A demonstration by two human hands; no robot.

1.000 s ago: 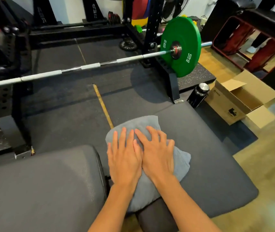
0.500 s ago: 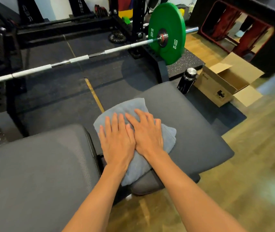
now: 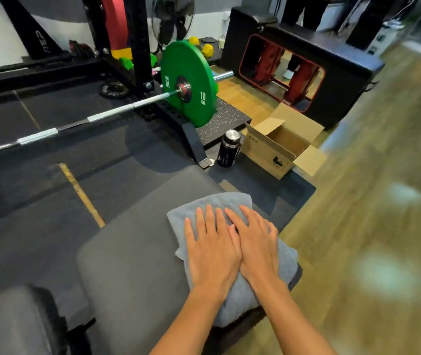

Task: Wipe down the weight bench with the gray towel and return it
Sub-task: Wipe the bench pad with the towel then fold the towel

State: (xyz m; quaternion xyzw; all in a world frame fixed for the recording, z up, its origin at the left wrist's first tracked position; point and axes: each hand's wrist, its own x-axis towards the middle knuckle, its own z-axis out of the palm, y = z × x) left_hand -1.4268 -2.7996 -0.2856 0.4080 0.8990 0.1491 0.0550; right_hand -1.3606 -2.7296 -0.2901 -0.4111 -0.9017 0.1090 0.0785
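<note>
Bench (image 3: 132,252) pad, dark grey, fills lower centre; second pad (image 3: 7,321) at lower left, across a gap. Rack (image 3: 139,39) upright stands behind, with the barbell (image 3: 112,112) running in from the left and a green 10 KG plate (image 3: 196,65) on its right end. Cardboard box (image 3: 268,149), flaps open, sits on the floor past the bench's far end.

Towel (image 3: 209,202): gray, folded, on the right side of the bench pad, its near-right part hanging over the pad's edge. Both hands lie on top of it, palms down, fingers straight and slightly spread, pressing flat and gripping nothing. Left hand (image 3: 212,249) covers the towel's middle. Right hand (image 3: 258,242) is directly beside it, the two touching along the thumb sides. Towel shows beyond the fingertips, left of the left hand and right of the right wrist.

Bottle (image 3: 227,149), black with a metal cap, stands upright between the rack foot and the box.
</note>
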